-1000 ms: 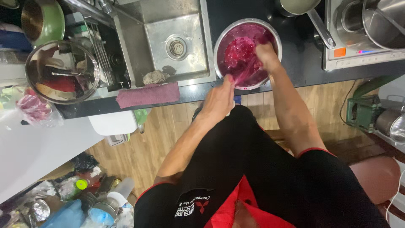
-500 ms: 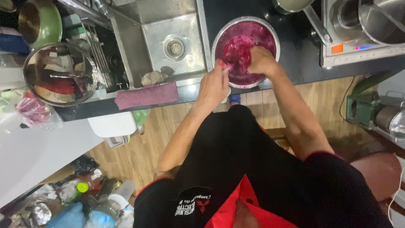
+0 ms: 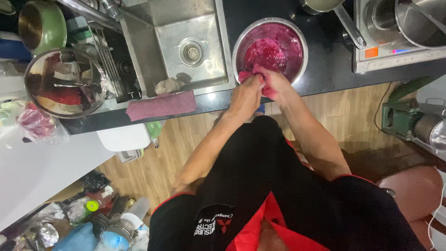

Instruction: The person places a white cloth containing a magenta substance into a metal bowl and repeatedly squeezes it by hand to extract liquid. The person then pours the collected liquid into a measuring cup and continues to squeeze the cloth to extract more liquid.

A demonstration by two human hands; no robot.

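A steel bowl [image 3: 297,42] stands on the dark counter right of the sink and holds deep pink liquid with a wet pink mass [image 3: 265,52] in it. At the bowl's near rim my two hands meet. My left hand [image 3: 245,95] and my right hand [image 3: 275,82] are both closed around a small lump of the pink stuff [image 3: 245,76], pressed between them just over the rim. My fingers are stained pink.
A steel sink [image 3: 186,46] lies left of the bowl, a pink cloth [image 3: 160,105] on its front edge. Further left are a dish rack, a round lid [image 3: 65,83] and a green pot [image 3: 42,23]. A stove with pots [image 3: 404,32] is at right. Clutter covers the floor.
My right hand has drawn back from the middle of the bowl to its near rim. My left hand rose from the counter edge to join it, and both now squeeze the pink lump.
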